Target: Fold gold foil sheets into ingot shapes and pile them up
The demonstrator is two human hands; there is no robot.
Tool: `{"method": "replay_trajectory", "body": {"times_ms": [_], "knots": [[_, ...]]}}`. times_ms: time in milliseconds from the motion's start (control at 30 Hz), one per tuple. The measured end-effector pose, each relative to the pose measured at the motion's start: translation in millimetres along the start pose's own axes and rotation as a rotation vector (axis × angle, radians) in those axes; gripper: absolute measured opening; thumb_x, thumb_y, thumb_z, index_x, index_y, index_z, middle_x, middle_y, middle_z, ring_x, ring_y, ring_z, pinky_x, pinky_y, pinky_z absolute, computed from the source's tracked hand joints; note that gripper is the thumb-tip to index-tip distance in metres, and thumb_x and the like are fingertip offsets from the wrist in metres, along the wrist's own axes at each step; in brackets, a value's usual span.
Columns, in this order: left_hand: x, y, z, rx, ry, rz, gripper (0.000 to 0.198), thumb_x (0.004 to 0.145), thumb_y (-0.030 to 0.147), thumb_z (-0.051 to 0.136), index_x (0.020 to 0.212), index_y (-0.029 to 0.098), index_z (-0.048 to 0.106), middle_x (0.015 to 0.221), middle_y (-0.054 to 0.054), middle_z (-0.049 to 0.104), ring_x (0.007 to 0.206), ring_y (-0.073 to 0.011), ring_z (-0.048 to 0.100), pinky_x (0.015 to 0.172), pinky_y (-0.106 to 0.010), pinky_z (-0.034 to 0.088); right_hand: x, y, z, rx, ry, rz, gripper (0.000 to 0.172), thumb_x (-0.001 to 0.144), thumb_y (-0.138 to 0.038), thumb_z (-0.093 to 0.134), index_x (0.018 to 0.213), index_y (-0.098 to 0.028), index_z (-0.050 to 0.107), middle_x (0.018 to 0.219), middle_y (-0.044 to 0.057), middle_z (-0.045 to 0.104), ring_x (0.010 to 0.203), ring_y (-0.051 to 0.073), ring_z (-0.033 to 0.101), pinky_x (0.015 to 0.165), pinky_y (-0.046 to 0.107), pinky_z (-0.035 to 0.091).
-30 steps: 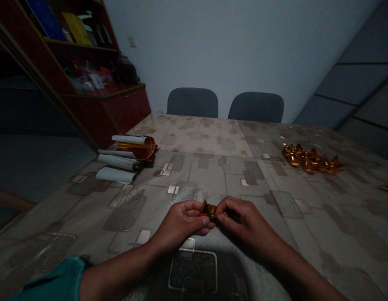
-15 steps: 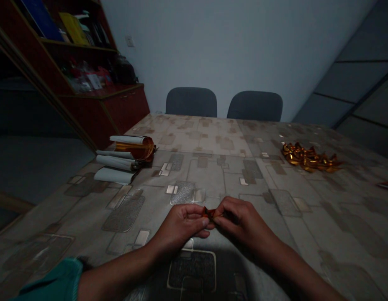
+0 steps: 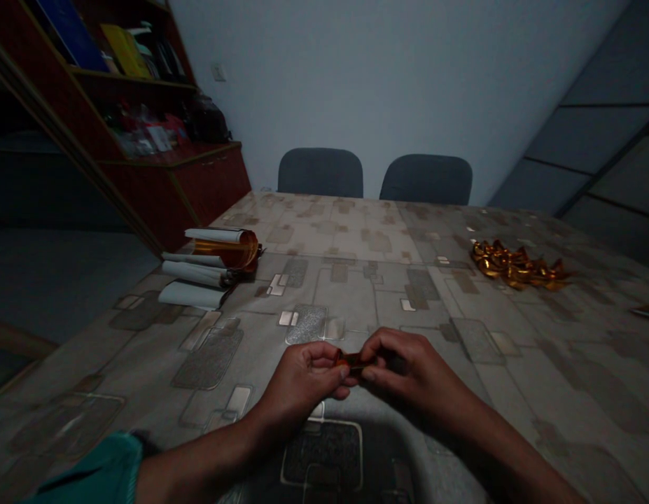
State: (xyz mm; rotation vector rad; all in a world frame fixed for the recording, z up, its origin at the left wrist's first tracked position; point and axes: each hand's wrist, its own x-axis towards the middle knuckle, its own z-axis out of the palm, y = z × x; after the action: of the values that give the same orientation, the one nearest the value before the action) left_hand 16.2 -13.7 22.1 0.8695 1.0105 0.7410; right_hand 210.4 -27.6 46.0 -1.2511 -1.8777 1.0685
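A small piece of folded gold foil paper [image 3: 351,360] is held between my two hands above the near middle of the table. My left hand [image 3: 314,369] grips its left end, thumb on top and fingers beneath. At its right end, my right hand [image 3: 398,360] pinches it between thumb and curled forefinger. Far right on the table lies a cluster of shiny folded gold foil pieces [image 3: 518,266]. To the left, curled foil sheets [image 3: 224,248] rest with pale backs and gold inner faces.
A patterned cloth covers the table [image 3: 345,294]. Two grey chairs [image 3: 320,171] stand at its far edge against the wall. A red-brown cabinet [image 3: 208,178] with crowded shelves is at the back left. A flat dark object [image 3: 648,310] lies at the right edge.
My right fingers have shifted slightly right and up along the foil, so more of the piece shows between my hands. My left hand has barely moved.
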Motion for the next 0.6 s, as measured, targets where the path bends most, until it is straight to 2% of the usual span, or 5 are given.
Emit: {"method": "replay_trajectory", "body": {"times_ms": [100,233,400,533,600], "knots": [[0.5,-3.0,-1.9,0.012,-0.022,0.016,0.038,0.058,0.038,0.09,0.074,0.012,0.068,0.074,-0.006,0.074,0.072,-0.0194,0.072,0.063,-0.026,0.056,0.3,2.1,0.1,0.023,-0.04,0.013,0.007,0.083,-0.014,0.067,0.078,-0.019,0.067,0.074,-0.001,0.065,0.068,0.014,0.058,0.062,0.025,0.042],[0.7,-6.2,-3.3,0.022,-0.069,0.027,0.033,0.061,0.033,0.089,0.077,0.011,0.07,0.076,-0.006,0.074,0.072,-0.0172,0.07,0.064,-0.025,0.055,1.6,7.7,6.1,-0.001,-0.019,0.046,0.01,0.083,-0.013,0.065,0.075,-0.018,0.065,0.072,0.0,0.067,0.066,0.014,0.059,0.061,0.025,0.041],[0.6,-5.9,-0.3,0.012,-0.022,0.031,0.033,0.058,0.031,0.089,0.076,0.012,0.069,0.073,-0.005,0.073,0.068,-0.0161,0.069,0.063,-0.025,0.055,1.5,5.7,9.0,-0.015,0.004,0.032,0.011,0.083,-0.014,0.064,0.073,-0.018,0.064,0.069,0.0,0.065,0.064,0.013,0.057,0.059,0.025,0.039],[0.7,-5.7,0.0,0.005,-0.003,0.037,0.037,0.058,0.036,0.09,0.074,0.012,0.066,0.072,-0.006,0.073,0.069,-0.0185,0.071,0.062,-0.027,0.055,-0.6,2.0,3.1,0.076,-0.014,0.032,0.004,0.085,-0.019,0.066,0.081,-0.019,0.067,0.073,0.0,0.065,0.067,0.014,0.057,0.06,0.026,0.04],[0.6,-6.4,-1.0,0.006,-0.006,0.044,0.038,0.06,0.037,0.089,0.075,0.013,0.065,0.074,-0.007,0.074,0.072,-0.0204,0.072,0.063,-0.027,0.055,-1.1,1.4,-0.3,0.107,-0.013,0.033,0.007,0.089,-0.023,0.063,0.086,-0.019,0.067,0.075,0.001,0.067,0.069,0.015,0.058,0.062,0.027,0.042]]}}
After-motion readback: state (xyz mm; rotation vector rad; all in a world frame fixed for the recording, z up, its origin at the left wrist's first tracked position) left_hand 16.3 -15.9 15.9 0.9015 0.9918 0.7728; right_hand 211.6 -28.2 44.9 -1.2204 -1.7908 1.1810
